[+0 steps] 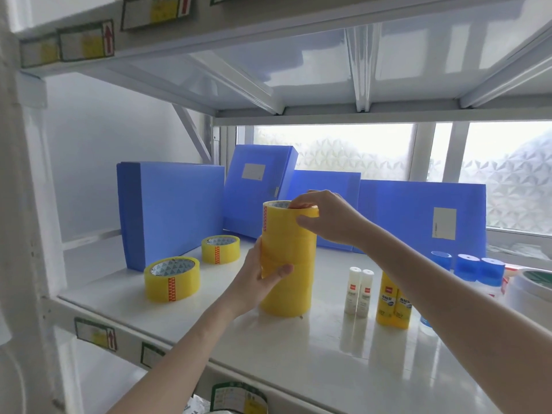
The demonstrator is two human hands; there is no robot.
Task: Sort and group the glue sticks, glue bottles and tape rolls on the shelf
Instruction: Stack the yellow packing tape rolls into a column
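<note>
At the centre of the frame a stack (286,264) of yellow tape rolls stands on the white shelf (268,348); the left hand (263,279) wraps around its lower side, while the right hand (325,216) pinches the top roll (276,211), fingers in its core and thumb on its outer face. Two loose rolls (172,278) (220,249) lie flat to the left of the stack, apart from it. At lower right stand two white glue sticks (358,291), two yellow sticks (392,303) beside them and blue-capped bottles (467,267) behind, with blue folders (173,213) along the back.
</note>
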